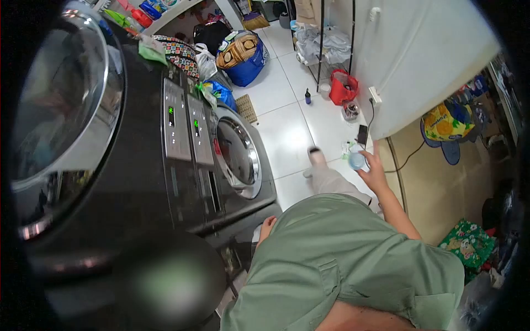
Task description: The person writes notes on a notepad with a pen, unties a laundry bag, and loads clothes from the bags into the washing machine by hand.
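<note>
My right hand (374,172) is out in front of me on the right, its thumb and fingers closed around a small, round, light-blue translucent container (356,160). Whether it is a cup or a cap I cannot tell. Only a bit of my left hand (267,226) shows beside my green shirt, low by the washing machine; the shirt hides most of its fingers. Just past the container, a small item with green and white print (348,149) lies on the floor. A dark phone-like object (362,134) rests close by.
Dark front-loading machines (237,149) with lit panels stand along my left. A blue bag (248,63), a small dark bottle (308,97) and a red bag (343,87) are on the white tiles ahead. A cable (406,166) runs along the right, near a yellow bag (446,121).
</note>
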`<state>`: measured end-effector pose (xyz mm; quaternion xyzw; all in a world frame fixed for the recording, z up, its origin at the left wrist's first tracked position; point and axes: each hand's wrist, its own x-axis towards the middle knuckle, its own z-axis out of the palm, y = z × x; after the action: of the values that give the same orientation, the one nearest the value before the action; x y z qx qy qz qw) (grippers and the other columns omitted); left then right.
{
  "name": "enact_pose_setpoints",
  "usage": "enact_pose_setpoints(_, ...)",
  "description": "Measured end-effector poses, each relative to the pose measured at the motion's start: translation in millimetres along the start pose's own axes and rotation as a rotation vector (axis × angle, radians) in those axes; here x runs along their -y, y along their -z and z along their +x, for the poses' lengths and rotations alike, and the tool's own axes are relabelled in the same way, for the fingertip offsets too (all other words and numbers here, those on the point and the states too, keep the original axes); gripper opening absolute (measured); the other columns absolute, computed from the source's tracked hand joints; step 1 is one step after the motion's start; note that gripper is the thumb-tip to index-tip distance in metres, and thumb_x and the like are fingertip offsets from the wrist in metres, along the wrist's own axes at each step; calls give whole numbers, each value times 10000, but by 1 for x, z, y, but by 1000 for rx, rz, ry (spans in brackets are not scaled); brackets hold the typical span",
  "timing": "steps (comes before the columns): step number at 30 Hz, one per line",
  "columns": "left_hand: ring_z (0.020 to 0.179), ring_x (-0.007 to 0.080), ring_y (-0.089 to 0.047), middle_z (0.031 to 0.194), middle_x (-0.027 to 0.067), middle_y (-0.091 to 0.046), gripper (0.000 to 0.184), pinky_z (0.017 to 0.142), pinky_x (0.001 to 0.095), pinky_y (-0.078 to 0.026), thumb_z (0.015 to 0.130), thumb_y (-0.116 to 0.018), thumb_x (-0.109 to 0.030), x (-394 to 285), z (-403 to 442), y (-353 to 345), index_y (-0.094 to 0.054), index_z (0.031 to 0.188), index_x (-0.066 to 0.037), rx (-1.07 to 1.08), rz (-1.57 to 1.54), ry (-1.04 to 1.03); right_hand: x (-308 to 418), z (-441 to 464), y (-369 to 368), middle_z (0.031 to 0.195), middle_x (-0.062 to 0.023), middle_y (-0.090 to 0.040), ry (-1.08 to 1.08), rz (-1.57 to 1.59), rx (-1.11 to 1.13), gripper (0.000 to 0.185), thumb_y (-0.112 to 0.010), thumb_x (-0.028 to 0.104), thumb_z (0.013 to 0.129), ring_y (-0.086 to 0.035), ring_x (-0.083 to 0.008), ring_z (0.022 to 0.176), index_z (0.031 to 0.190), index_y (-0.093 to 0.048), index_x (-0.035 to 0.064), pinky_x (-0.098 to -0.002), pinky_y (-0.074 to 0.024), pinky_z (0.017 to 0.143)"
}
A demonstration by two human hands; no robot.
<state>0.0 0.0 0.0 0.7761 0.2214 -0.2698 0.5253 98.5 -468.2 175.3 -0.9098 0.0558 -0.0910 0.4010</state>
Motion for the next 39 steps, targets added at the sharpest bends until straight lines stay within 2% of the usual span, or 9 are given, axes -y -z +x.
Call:
enact_pose_setpoints(2,962,200,-608,1080,137,-642,477,853,306,-472,898,-644,-315,-5,27,-3,-540,1268,-33,-8,29,16,-25,-13,14,1512,-282,-160,-78,-62,-48,554,-776,50,645,-420,-406,1286,1162,-584,91,-391,-429,997)
enact_pose_setpoints(3,958,198,-608,1076,135,-643,471,849,305,-472,899,-643,-313,-37,73,17,-543,1264,-32,-15,55,69,-38,77,-29,1505,-292,-167,-121,-103,-41,554,-777,51,644,-425,-413,1278,1161,-583,88,-390,-432,991)
enact_pose_setpoints(7,940,191,-607,1058,128,-646,451,835,303,-473,901,-636,-305,-120,164,18,-551,1246,-28,-68,31,113,-63,224,-40,1489,-321,-177,-163,-114,-10,582,-783,61,640,-424,-436,1263,1181,-571,84,-392,-438,978)
enact_pose_setpoints(8,935,190,-607,1054,127,-646,446,831,302,-474,901,-635,-303,-142,181,20,-553,1242,-27,-93,11,111,-77,271,-55,1492,-302,-196,-9,-205,-57,612,-785,70,639,-441,-426,1252,1206,-556,82,-393,-441,972)
enact_pose_setpoints(17,895,174,-604,1013,110,-653,403,797,297,-476,905,-621,-286,-306,313,50,-573,1202,-18,-304,-200,134,57,660,-105,1461,-232,-338,434,43,70,578,-758,114,704,-559,-342,1143,1222,-525,6,-349,-491,886)
enact_pose_setpoints(20,881,169,-604,1000,105,-655,389,786,295,-477,906,-617,-281,-324,361,51,-579,1188,-15,-324,-239,183,92,752,-143,1433,-201,-391,268,218,151,577,-769,139,718,-565,-301,1133,1228,-530,17,-341,-502,857)
enact_pose_setpoints(25,859,161,-602,978,96,-659,367,768,292,-478,908,-609,-271,-353,494,66,-590,1166,-11,-292,-237,216,136,914,-214,1386,-168,-416,539,231,-31,603,-801,131,687,-541,-272,1113,1226,-543,46,-339,-518,817)
enact_pose_setpoints(34,818,145,-600,938,80,-666,331,734,286,-480,912,-595,-255,-516,706,184,-610,1126,-2,-400,-362,157,265,1180,-323,1020,-114,-554,308,294,25,582,-828,255,664,-562,-197,796,1149,-598,32,-305,-502,735)
enact_pose_setpoints(39,796,137,-599,916,71,-669,314,716,283,-481,914,-588,-245,-548,794,221,-620,1103,3,-490,-418,103,295,1357,-410,910,-122,-627,247,514,-3,579,-832,272,657,-599,-205,804,1107,-599,-8,-317,-496,732)
